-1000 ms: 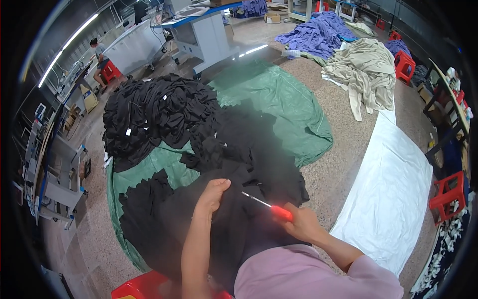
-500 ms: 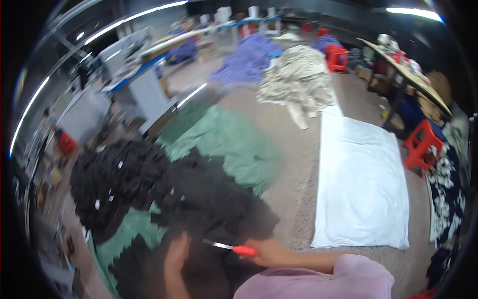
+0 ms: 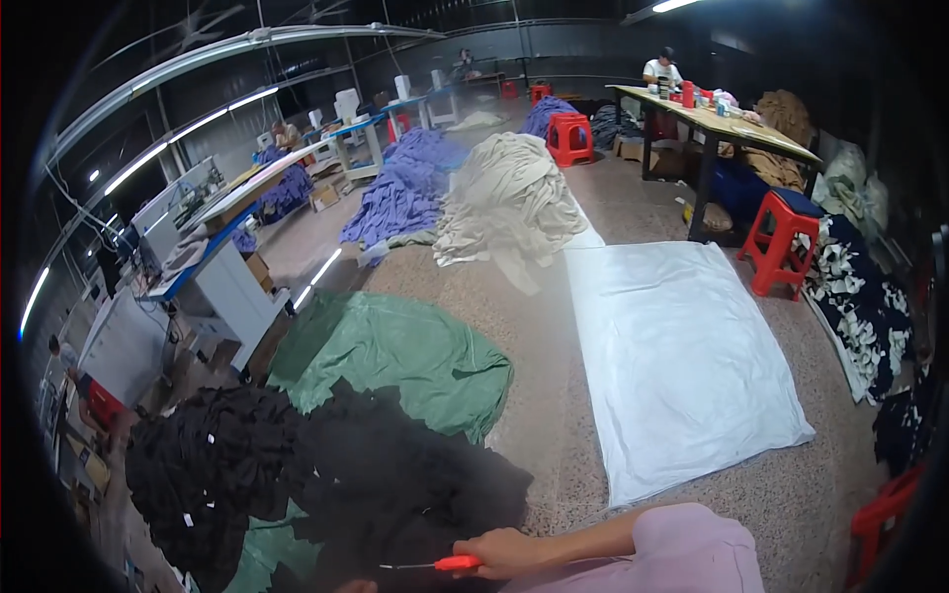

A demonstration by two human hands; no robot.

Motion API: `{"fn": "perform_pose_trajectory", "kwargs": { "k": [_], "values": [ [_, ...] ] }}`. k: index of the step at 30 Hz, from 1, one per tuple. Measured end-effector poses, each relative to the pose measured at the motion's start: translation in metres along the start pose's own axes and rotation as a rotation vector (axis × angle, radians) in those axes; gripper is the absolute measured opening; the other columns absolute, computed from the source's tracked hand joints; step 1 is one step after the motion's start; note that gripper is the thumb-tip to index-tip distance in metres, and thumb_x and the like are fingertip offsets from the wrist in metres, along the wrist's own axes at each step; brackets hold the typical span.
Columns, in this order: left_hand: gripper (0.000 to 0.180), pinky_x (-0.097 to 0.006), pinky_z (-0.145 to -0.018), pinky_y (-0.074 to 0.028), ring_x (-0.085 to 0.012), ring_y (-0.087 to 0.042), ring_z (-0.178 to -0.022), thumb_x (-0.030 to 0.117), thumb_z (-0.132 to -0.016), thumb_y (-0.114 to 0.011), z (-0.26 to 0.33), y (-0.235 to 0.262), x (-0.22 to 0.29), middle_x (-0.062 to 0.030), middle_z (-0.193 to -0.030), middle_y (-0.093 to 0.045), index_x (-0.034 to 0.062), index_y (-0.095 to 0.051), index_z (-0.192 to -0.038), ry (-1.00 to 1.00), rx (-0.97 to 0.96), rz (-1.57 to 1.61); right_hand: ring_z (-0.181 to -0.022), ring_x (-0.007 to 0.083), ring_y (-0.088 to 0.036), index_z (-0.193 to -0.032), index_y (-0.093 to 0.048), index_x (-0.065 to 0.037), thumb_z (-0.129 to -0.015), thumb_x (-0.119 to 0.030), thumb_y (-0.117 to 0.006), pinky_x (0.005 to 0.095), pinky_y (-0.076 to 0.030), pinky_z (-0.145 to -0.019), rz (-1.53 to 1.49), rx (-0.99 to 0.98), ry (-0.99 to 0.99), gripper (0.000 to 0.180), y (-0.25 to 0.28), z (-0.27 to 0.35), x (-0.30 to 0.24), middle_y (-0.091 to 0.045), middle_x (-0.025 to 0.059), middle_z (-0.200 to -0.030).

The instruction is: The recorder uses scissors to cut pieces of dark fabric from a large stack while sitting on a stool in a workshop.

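At the bottom edge, my right hand [image 3: 504,551] is closed round a small red-handled tool [image 3: 457,562] with a thin metal blade pointing left; its exact kind is too small to make out. The tool is over a heap of black cloth pieces [image 3: 405,474]. Only a sliver of my left hand [image 3: 356,587] shows at the lower rim, left of the blade, and its fingers are cut off from view. Beneath and beyond the black pieces lies a green plastic sheet [image 3: 415,346]. Small white tags dot the black pile on the left.
A white sheet-like bag [image 3: 682,366] lies flat on the right. Beige cloth [image 3: 514,193] and purple cloth [image 3: 405,188] are heaped farther off. Red stools [image 3: 779,242] stand near a long table [image 3: 722,121], where a person [image 3: 662,69] sits. Machine tables [image 3: 232,296] line the left.
The view has tilted upward, so the piles and my hands sit lower in it. My left hand has mostly gone out below the lower edge. My right hand still holds the red-handled tool.
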State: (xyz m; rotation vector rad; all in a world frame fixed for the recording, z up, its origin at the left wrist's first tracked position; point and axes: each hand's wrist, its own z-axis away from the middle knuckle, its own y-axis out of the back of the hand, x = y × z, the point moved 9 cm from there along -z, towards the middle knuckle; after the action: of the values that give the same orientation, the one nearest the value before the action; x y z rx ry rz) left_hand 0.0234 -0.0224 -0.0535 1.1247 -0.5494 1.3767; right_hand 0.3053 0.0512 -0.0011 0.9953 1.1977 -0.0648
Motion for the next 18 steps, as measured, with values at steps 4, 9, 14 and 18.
{"fn": "perform_pose_trajectory", "kwargs": {
  "k": [4,9,14,18],
  "values": [
    [0.015,-0.022,-0.042,-0.025,-0.003,-0.034,-0.046,0.025,-0.093,-0.067,0.0,-0.004,0.011,0.009,-0.056,-0.041,0.0098,-0.069,-0.092,0.082,-0.005,0.004,-0.076,0.0412,-0.066,-0.103,-0.054,-0.01,-0.094,-0.05,-0.056,0.0524,-0.05,-0.065,0.002,0.007,0.023,0.041,0.002,0.001,0.0,-0.066,0.0173,-0.079],
    [0.015,-0.021,-0.043,-0.025,-0.003,-0.033,-0.046,0.025,-0.093,-0.065,0.006,-0.012,0.023,0.009,-0.056,-0.04,0.011,-0.068,-0.089,0.061,-0.041,0.014,-0.08,0.0424,-0.066,-0.105,-0.06,-0.01,-0.091,-0.047,-0.06,0.0523,-0.052,-0.067,0.02,-0.011,-0.007,0.039,0.016,0.014,-0.016,-0.067,0.0211,-0.083],
    [0.015,-0.021,-0.043,-0.029,-0.0039,-0.036,-0.045,0.026,-0.092,-0.066,0.018,-0.016,0.023,0.0087,-0.056,-0.041,0.011,-0.067,-0.089,0.081,-0.038,0.057,-0.077,0.0389,-0.068,-0.105,-0.066,-0.009,-0.09,-0.043,-0.064,0.0483,-0.052,-0.068,0.049,-0.043,-0.037,0.037,0.022,0.026,-0.029,-0.069,0.0204,-0.084],
    [0.028,-0.029,-0.039,-0.032,-0.0111,-0.043,-0.04,0.022,-0.091,-0.062,0.011,0.01,-0.002,-0.0015,-0.051,-0.05,0.0074,-0.059,-0.067,-0.11,-0.024,-0.073,-0.078,0.0407,-0.067,-0.107,-0.059,-0.015,-0.088,-0.042,-0.063,0.0537,-0.052,-0.068,0.001,-0.058,-0.008,0.033,-0.002,0.012,-0.006,-0.069,0.019,-0.081]
  ]
}}
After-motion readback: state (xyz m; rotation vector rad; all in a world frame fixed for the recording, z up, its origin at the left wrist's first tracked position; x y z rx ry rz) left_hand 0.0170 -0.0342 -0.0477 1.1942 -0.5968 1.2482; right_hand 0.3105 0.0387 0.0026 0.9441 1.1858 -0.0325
